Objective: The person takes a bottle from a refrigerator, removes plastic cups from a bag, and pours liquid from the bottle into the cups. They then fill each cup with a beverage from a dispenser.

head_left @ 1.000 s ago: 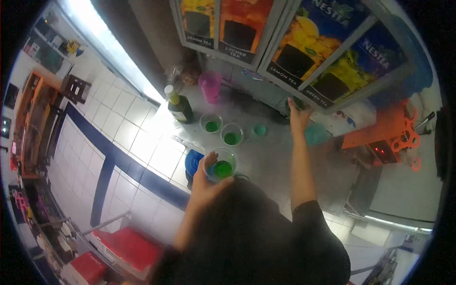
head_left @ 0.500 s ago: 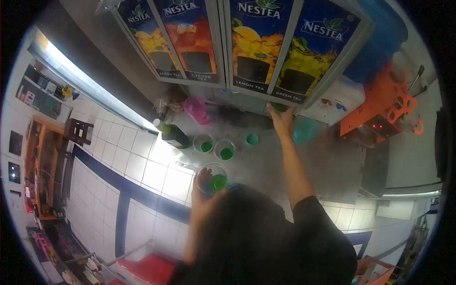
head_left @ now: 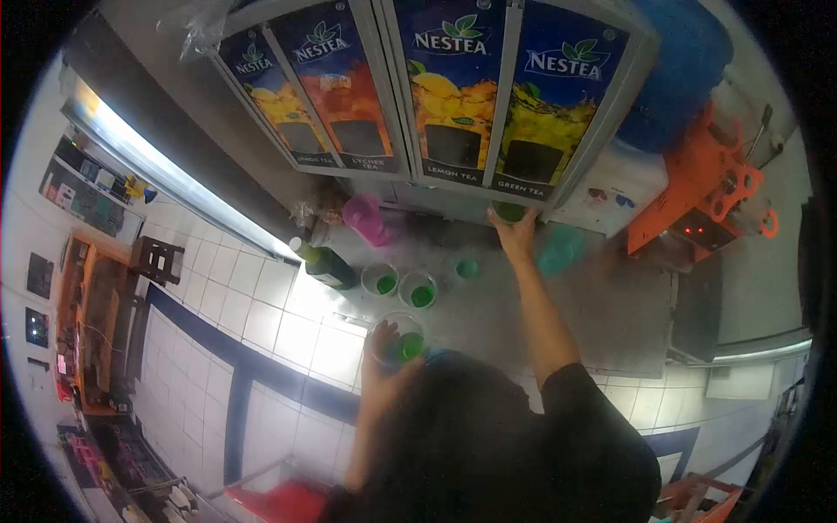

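My left hand (head_left: 384, 376) is wrapped around a clear plastic cup (head_left: 390, 324) with green liquid in its bottom, near the front edge of the counter. Under the green tea panel of the drink dispenser (head_left: 453, 166), my right hand (head_left: 518, 237) holds a cup with green contents (head_left: 508, 211); its upper part is hidden by the dispenser. Between my hands stand two more clear cups, a left one (head_left: 380, 281) and a right one (head_left: 418, 290), each with green liquid. A small green cup (head_left: 467, 268) sits to their right.
A dark green bottle (head_left: 330, 267) with a white cap stands left of the cups. Behind it is a pink pitcher (head_left: 366, 220). A teal container (head_left: 561, 250), a white box (head_left: 615, 187) and an orange machine (head_left: 693, 213) are on the right. Tiled floor lies beyond the counter's edge.
The view has shifted slightly, so the counter things appear a little lower. Both hands keep their grips, the right one still beneath the dispenser.
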Demonstrator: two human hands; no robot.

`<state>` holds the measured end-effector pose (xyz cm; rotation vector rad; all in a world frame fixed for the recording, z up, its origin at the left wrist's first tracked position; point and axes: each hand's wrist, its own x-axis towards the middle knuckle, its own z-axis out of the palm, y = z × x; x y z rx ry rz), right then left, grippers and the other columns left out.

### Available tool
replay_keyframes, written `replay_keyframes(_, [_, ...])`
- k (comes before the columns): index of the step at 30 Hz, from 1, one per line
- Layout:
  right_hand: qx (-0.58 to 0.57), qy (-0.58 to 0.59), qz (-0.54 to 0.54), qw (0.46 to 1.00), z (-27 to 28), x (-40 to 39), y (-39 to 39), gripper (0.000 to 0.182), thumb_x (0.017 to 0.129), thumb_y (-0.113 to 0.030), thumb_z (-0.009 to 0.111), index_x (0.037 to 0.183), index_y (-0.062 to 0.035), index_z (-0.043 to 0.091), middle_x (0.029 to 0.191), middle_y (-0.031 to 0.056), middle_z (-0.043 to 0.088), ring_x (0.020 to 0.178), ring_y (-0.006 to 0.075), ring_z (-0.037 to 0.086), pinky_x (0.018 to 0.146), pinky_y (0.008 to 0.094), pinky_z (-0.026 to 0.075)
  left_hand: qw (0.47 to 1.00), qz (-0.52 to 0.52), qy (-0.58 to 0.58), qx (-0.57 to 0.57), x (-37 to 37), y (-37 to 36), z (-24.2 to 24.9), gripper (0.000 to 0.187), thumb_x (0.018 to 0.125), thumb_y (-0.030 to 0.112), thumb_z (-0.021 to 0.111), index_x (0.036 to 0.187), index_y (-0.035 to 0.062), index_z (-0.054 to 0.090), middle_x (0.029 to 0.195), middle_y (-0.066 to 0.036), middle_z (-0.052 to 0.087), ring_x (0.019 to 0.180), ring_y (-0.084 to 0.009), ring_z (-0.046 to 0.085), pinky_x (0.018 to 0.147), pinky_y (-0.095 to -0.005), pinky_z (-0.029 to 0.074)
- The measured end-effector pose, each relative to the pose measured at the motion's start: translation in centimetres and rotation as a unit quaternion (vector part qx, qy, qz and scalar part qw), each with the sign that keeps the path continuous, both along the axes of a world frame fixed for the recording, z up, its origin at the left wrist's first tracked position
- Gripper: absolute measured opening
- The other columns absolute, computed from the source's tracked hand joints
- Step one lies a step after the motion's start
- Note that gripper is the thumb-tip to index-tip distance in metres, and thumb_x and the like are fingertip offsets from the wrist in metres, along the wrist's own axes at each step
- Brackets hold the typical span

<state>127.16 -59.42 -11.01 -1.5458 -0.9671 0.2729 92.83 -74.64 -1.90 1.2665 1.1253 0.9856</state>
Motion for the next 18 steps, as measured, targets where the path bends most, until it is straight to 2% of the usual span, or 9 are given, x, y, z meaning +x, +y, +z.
replay_keyframes(2, [0.015,-0.018,0.001,1.000,-0.3,0.1,-0.1,0.088,0.078,-0.033,0.084,0.138,0.0052,0.033,0.130,0.0250,0.050,0.123,0.0355,0.051,0.103,0.0472,0.042,1.000,0.006,-0.008,-0.010,0.1,-0.1,0.2,0.087,0.074,0.008,0.083,0.144,0.0007,0.034,0.140,-0.021,0.048,0.128,-0.0311,0.049,0.109,-0.0442,0.039])
replay_keyframes(4, [-0.040,0.062,-0.007,0.997,1.8,-1.3,-1.3,0.083,0.078,-0.026,0.085,0.136,0.0042,0.033,0.125,0.0231,0.054,0.113,0.0327,0.058,0.095,0.0450,0.050,1.000,0.012,-0.017,-0.018,0.3,-0.2,0.2,0.087,0.074,0.008,0.083,0.145,0.0008,0.034,0.140,-0.021,0.048,0.129,-0.0312,0.049,0.109,-0.0442,0.039])
replay_keyframes(5, [-0.036,0.061,-0.007,0.997,1.8,-1.4,-1.5,0.083,0.078,-0.026,0.085,0.136,0.0042,0.033,0.125,0.0231,0.054,0.113,0.0327,0.058,0.095,0.0450,0.050,1.000,0.010,-0.005,-0.017,0.3,-0.2,0.1,0.087,0.073,0.007,0.083,0.145,0.0007,0.034,0.140,-0.021,0.048,0.129,-0.0313,0.049,0.109,-0.0441,0.039])
replay_keyframes(7, [0.039,0.145,0.067,0.986,1.5,-1.6,-1.8,0.081,0.078,-0.020,0.085,0.136,0.0034,0.033,0.121,0.0219,0.056,0.107,0.0297,0.062,0.088,0.0410,0.054,1.000,0.009,0.007,-0.013,0.3,-0.2,-0.1,0.088,0.073,0.007,0.083,0.145,0.0006,0.034,0.140,-0.021,0.048,0.129,-0.0315,0.049,0.110,-0.0440,0.039])
replay_keyframes(8, [0.042,0.146,0.066,0.986,1.0,-1.6,-1.8,0.081,0.078,-0.020,0.085,0.136,0.0034,0.033,0.121,0.0219,0.056,0.107,0.0297,0.062,0.088,0.0410,0.054,1.000,0.001,0.005,-0.013,0.3,-0.3,-0.1,0.089,0.072,0.007,0.083,0.145,0.0005,0.033,0.140,-0.021,0.048,0.129,-0.0315,0.049,0.110,-0.0441,0.038])
replay_keyframes(10, [0.024,0.029,0.014,0.999,-0.6,-1.3,-1.5,0.079,0.078,-0.016,0.084,0.135,0.0030,0.034,0.122,0.0209,0.056,0.106,0.0280,0.062,0.089,0.0392,0.054,1.000,-0.008,0.004,-0.008,0.4,-0.3,-0.2,0.089,0.071,0.007,0.084,0.145,0.0003,0.033,0.140,-0.021,0.048,0.129,-0.0316,0.049,0.110,-0.0441,0.038])
replay_keyframes(16, [-0.022,-0.045,-0.009,0.999,-2.8,-0.3,-1.1,0.078,0.078,-0.017,0.085,0.135,0.0024,0.036,0.124,0.0181,0.056,0.111,0.0296,0.059,0.093,0.0395,0.051,0.999,-0.034,0.031,0.002,1.3,-0.3,-0.4,0.090,0.071,0.010,0.085,0.145,-0.0005,0.034,0.139,-0.021,0.049,0.128,-0.0318,0.050,0.110,-0.0443,0.038])
replay_keyframes(17, [-0.025,-0.043,-0.013,0.999,-1.8,-0.4,-1.4,0.078,0.078,-0.017,0.085,0.135,0.0024,0.036,0.124,0.0181,0.056,0.111,0.0296,0.059,0.093,0.0395,0.051,0.998,-0.040,0.041,0.007,1.7,-0.3,0.2,0.090,0.072,0.011,0.085,0.145,-0.0009,0.034,0.139,-0.021,0.050,0.127,-0.0316,0.051,0.109,-0.0441,0.038])
replay_keyframes(18, [-0.018,0.035,0.026,0.999,0.6,-0.9,-1.9,0.080,0.077,-0.019,0.086,0.136,0.0021,0.036,0.125,0.0183,0.056,0.114,0.0304,0.057,0.096,0.0406,0.049,0.998,-0.047,0.050,0.012,2.0,-0.3,0.5,0.089,0.073,0.012,0.085,0.144,-0.0012,0.034,0.139,-0.021,0.050,0.127,-0.0315,0.051,0.109,-0.0438,0.039])
